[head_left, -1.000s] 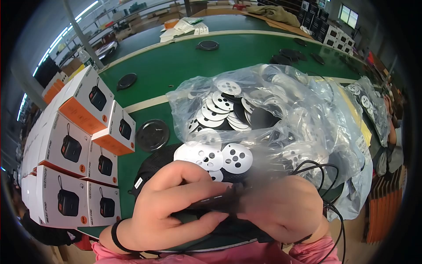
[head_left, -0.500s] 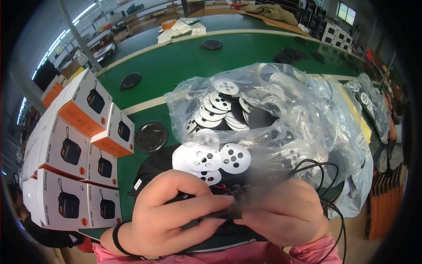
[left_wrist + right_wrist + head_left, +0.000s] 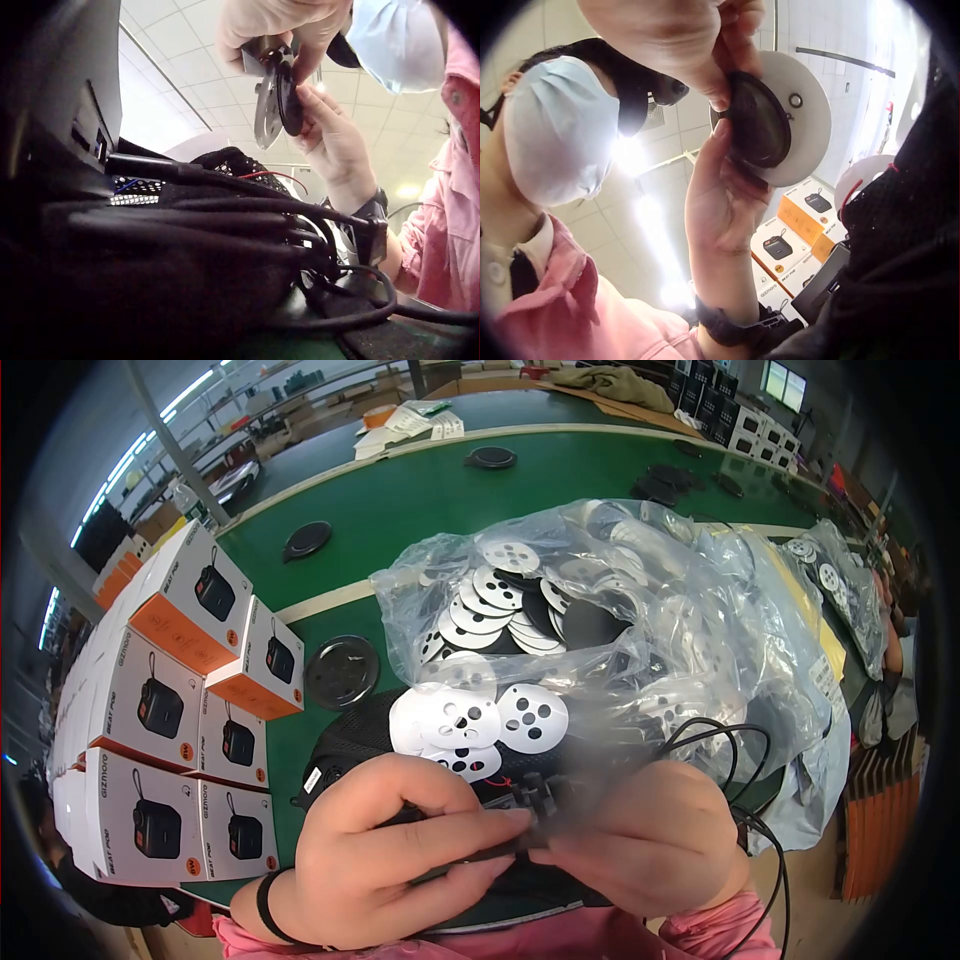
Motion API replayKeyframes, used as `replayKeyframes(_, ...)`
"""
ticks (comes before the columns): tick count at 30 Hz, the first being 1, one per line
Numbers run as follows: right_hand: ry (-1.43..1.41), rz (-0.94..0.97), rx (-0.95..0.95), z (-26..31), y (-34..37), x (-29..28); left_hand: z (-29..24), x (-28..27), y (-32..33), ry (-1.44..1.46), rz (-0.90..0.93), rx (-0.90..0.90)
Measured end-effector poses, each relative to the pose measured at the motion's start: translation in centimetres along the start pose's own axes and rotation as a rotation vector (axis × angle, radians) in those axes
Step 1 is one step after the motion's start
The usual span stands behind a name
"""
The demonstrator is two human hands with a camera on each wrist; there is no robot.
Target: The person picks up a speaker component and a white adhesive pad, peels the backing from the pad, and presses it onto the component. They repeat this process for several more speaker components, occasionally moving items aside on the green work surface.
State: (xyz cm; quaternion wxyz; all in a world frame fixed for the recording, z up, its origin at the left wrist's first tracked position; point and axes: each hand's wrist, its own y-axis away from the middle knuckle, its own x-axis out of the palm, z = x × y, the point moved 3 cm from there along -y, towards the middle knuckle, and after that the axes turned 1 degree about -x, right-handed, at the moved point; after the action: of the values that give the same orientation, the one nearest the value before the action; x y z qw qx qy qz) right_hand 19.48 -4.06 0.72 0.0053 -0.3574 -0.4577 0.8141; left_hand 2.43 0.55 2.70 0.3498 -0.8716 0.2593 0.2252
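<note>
In the head view both hands meet low in the middle, thumbs and fingertips close together. My left hand point(image 3: 400, 850) and right hand point(image 3: 640, 840) pinch the edge of a black round disc point(image 3: 759, 124) from opposite sides. Against that disc lies a wider, pale disc point(image 3: 810, 112), the two faces nearly parallel. From the left wrist view the black disc point(image 3: 289, 99) appears almost edge-on, beside the pale one point(image 3: 267, 112). A blurred dark shape hides part of the right fingers in the head view. White discs with holes point(image 3: 532, 718) lie just beyond the hands.
Stacked white-and-orange boxes point(image 3: 150, 705) stand at the left. A clear plastic bag point(image 3: 700, 620) of white and black discs fills the middle and right. A black round lid point(image 3: 342, 671) lies near the boxes; black cables point(image 3: 765, 840) loop at the right. Other black lids point(image 3: 308, 540) lie farther back.
Both hands remain together at the held piece, with small finger shifts. The left fingers have tilted slightly, and the head view has shifted a little.
</note>
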Motion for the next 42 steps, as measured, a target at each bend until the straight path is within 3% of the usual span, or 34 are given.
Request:
replayKeyframes(8,-0.006,0.01,0.019,-0.4,0.0,0.2,0.2,0.1,0.0,0.046,0.005,-0.051)
replayKeyframes(10,-0.037,-0.016,-0.108,-0.8,0.2,0.3,0.2,0.1,0.1,0.041,0.013,-0.051)
replayKeyframes(14,-0.065,-0.008,-0.095,-0.9,0.4,0.5,0.3,-0.1,0.1,0.09,0.024,-0.064)
replayKeyframes(16,-0.098,-0.025,-0.121,-0.9,0.5,0.6,1.0,-0.5,0.3,0.361,0.029,-0.13)
replayKeyframes(17,-0.098,-0.025,-0.123,-0.6,0.4,0.4,1.1,-0.3,0.3,0.36,0.028,-0.129)
replayKeyframes(19,-0.124,-0.015,-0.115,0.0,-0.2,-0.1,1.9,-0.3,0.3,0.553,-0.121,-0.209)
replayKeyframes(25,-0.079,-0.005,-0.113,-0.7,0.5,0.7,1.9,-0.5,0.2,0.522,-0.023,-0.246)
replayKeyframes(34,-0.074,-0.011,-0.135,-0.9,0.4,0.8,0.9,-0.4,0.1,0.347,0.062,-0.128)
replayKeyframes(37,-0.076,-0.005,-0.14,-0.8,0.5,0.7,0.6,-0.3,0.1,0.315,0.009,-0.238)
replayKeyframes(42,-0.068,0.013,-0.046,-0.3,-0.1,0.2,0.5,-0.1,0.1,0.222,0.015,-0.096)
